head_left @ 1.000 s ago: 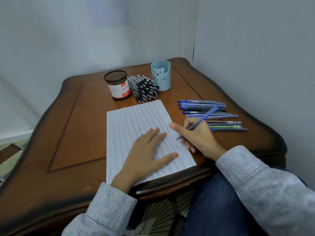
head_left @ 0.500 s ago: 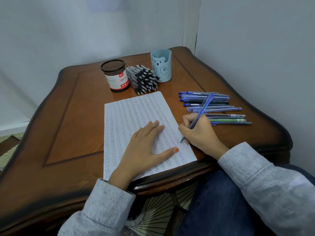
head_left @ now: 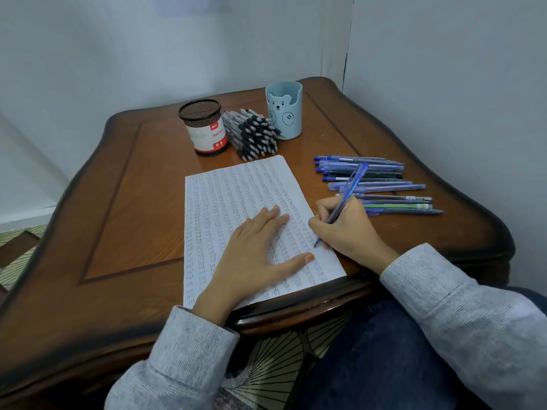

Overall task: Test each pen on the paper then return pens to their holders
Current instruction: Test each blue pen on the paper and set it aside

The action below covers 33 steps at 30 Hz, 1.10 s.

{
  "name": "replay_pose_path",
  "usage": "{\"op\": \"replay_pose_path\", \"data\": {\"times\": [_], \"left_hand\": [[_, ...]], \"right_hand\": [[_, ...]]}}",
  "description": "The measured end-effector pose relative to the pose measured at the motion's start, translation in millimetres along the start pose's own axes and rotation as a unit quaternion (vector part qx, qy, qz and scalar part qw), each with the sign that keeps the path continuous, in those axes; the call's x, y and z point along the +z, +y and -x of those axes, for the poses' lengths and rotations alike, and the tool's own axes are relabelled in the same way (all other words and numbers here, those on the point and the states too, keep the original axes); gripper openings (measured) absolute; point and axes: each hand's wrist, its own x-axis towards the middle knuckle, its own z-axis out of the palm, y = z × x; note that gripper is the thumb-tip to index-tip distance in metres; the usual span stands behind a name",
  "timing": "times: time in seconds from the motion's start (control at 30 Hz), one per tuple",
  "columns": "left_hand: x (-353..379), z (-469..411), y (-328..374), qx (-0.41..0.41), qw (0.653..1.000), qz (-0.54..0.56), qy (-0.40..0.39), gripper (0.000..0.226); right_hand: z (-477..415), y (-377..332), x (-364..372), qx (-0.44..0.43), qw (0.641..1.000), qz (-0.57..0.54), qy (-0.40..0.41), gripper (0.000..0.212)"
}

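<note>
Two pen piles are waiting unreturned; my right hand (head_left: 346,229) is gripping a blue pen (head_left: 347,192), testing on the nearly full paper (head_left: 231,187), left hand (head_left: 254,255) pressing flat.

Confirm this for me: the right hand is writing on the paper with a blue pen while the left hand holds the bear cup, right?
Not quite. In the head view the left hand lies flat on the paper, not on the bear cup. The right hand does write with the blue pen.

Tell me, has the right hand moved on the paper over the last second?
Yes. The right hand and its pen slid down the paper's right edge, toward the near corner.
</note>
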Motion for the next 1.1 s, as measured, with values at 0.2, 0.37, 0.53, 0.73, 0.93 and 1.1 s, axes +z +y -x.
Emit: {"op": "replay_pose_path", "data": {"times": [0.2, 0.37, 0.53, 0.73, 0.93, 1.1], "left_hand": [[-1.6, 0.3, 2.4, -0.002, 1.0, -0.003, -0.003, 0.091], [-2.1, 0.5, 2.9, -0.001, 1.0, -0.001, -0.003, 0.087], [-2.5, 0.7, 3.0, 0.0, 1.0, 0.002, -0.002, 0.09], [-2.5, 1.0, 3.6, -0.002, 1.0, 0.005, -0.001, 0.089], [0.0, 0.8, 0.8, 0.003, 1.0, 0.003, 0.002, 0.09], [-0.1, 0.5, 1.0, 0.002, 1.0, 0.0, 0.003, 0.089]], "right_hand": [[0.2, 1.1, -2.4, 0.008, 0.999, -0.017, 0.04, 0.036], [1.8, 0.3, -0.8, 0.006, 1.0, -0.01, 0.016, 0.033], [-0.2, 0.4, 0.6, 0.003, 1.0, 0.005, 0.0, 0.036], [0.2, -0.1, 0.5, -0.01, 1.0, 0.013, 0.006, 0.04], [0.7, 2.4, -1.7, -0.001, 0.998, -0.011, 0.058, 0.037], [-0.8, -0.8, -6.1, 0.01, 0.999, 0.027, 0.034, 0.039]]}}
